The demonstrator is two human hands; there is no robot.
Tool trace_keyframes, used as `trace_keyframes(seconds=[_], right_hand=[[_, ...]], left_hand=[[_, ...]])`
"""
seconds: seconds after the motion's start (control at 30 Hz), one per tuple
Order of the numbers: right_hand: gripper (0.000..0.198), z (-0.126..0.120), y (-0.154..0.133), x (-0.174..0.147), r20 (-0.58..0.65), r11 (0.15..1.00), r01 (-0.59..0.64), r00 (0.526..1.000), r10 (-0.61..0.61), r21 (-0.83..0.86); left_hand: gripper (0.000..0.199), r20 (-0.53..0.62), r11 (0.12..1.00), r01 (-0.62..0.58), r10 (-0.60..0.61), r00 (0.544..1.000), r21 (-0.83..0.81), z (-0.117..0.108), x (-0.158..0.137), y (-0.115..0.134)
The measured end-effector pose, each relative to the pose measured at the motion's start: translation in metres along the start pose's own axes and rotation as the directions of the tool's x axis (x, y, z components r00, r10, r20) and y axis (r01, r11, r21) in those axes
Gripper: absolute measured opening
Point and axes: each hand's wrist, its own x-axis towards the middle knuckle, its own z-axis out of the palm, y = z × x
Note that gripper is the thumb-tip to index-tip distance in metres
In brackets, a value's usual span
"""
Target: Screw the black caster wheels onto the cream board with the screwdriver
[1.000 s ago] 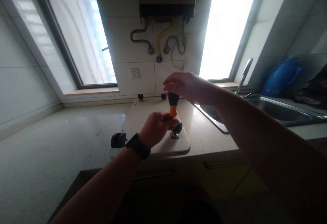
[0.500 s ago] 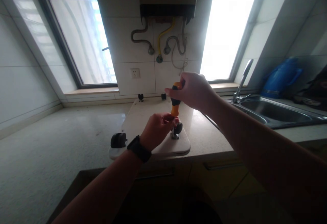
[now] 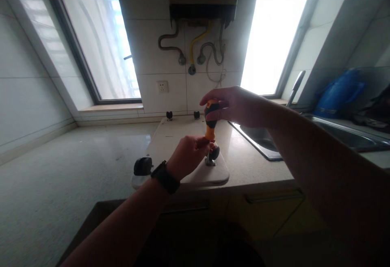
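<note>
A yellow-and-black screwdriver [image 3: 211, 127] stands upright over the near right corner of a pale board [image 3: 161, 143]. My right hand [image 3: 233, 104] has its fingers and thumb around the upper handle. Pinched at the handle's lower end is my left hand [image 3: 190, 153], with a black watch on the wrist; its fingers hide most of the shaft. Just below them, a black caster wheel [image 3: 215, 153] sits on a metal plate on the board. Another caster [image 3: 142, 166] is at the near left corner, and two smaller-looking casters [image 3: 169, 115] [image 3: 196, 115] stand along the far edge.
The board lies on a speckled stone counter [image 3: 100, 165], near its front edge. To the right are a steel sink [image 3: 268, 153] with a faucet [image 3: 295, 86] and a blue jug [image 3: 338, 92]. A water heater [image 3: 202, 11] with hoses hangs on the wall.
My right hand has shifted its grip on the screwdriver handle, its fingers now extended across the top and its forearm more level. My left hand stays at the handle's lower end.
</note>
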Motion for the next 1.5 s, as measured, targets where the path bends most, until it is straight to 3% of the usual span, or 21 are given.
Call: trace_keyframes(seconds=[0.13, 0.3, 0.37, 0.43, 0.5, 0.6, 0.7, 0.83, 1.0, 1.1, 1.2, 1.3, 1.4, 1.5], right_hand=[[0.046, 0.015, -0.002, 0.003, -0.283, 0.959, -0.131, 0.958, 0.056, -0.251], [0.047, 0.022, 0.005, 0.005, -0.357, 0.918, -0.164, 0.934, 0.027, -0.361], [0.044, 0.019, 0.008, 0.004, -0.287, 0.962, -0.088, 0.958, 0.011, -0.258], [0.047, 0.013, 0.012, 0.003, -0.131, 1.000, -0.015, 0.991, 0.012, -0.019], [0.049, 0.008, 0.015, 0.002, 0.019, 0.972, -0.010, 1.000, 0.006, 0.234], [0.037, 0.006, 0.015, 0.001, 0.031, 0.924, -0.033, 0.999, 0.023, 0.380], [0.035, 0.010, 0.010, -0.001, -0.136, 0.978, -0.072, 0.986, 0.099, 0.194], [0.048, 0.023, 0.004, -0.002, -0.415, 0.977, -0.168, 0.905, 0.100, -0.132], [0.054, 0.033, 0.003, -0.002, -0.520, 0.935, -0.219, 0.853, 0.043, -0.280], [0.052, 0.031, 0.005, -0.001, -0.443, 0.946, -0.172, 0.896, 0.035, -0.274], [0.044, 0.023, 0.009, -0.002, -0.189, 1.000, -0.008, 0.982, 0.003, -0.027], [0.049, 0.010, 0.013, -0.003, 0.033, 0.984, 0.060, 0.997, -0.067, 0.169], [0.052, 0.001, 0.014, -0.002, 0.076, 0.984, 0.037, 0.996, -0.051, 0.173], [0.047, -0.003, 0.008, -0.001, 0.035, 0.998, 0.048, 0.998, -0.050, 0.044]], left_hand=[[0.028, -0.001, 1.000, 0.006, -0.006, 1.000, -0.027, -0.001, -0.002, 0.004], [0.029, -0.044, 1.000, 0.007, -0.009, 0.999, -0.027, 0.000, 0.001, -0.002], [0.027, -0.048, 0.999, -0.006, 0.004, 0.999, -0.035, 0.000, 0.002, -0.006], [0.025, -0.035, 0.998, -0.011, 0.009, 0.999, -0.057, 0.000, 0.003, -0.008], [0.023, -0.013, 0.997, -0.004, 0.003, 1.000, -0.078, -0.001, 0.004, -0.007], [0.024, -0.017, 1.000, -0.008, 0.008, 1.000, -0.025, 0.000, 0.002, -0.004], [0.027, -0.028, 0.999, -0.015, 0.016, 0.999, 0.031, 0.001, 0.001, -0.003], [0.029, 0.003, 1.000, 0.000, 0.000, 1.000, 0.006, 0.001, 0.001, -0.002], [0.031, -0.069, 1.000, 0.022, -0.020, 0.997, 0.021, 0.000, 0.003, -0.003], [0.029, -0.063, 0.999, 0.020, -0.022, 0.998, -0.036, 0.000, 0.003, -0.006], [0.023, -0.049, 0.998, 0.020, -0.023, 0.999, -0.062, 0.000, 0.003, -0.008], [0.022, -0.035, 0.998, 0.027, -0.029, 0.999, -0.059, -0.001, 0.003, -0.006], [0.021, -0.015, 0.998, 0.018, -0.019, 1.000, -0.054, -0.002, 0.002, -0.003], [0.022, -0.004, 0.999, 0.000, 0.000, 1.000, -0.034, -0.002, 0.001, -0.002]])
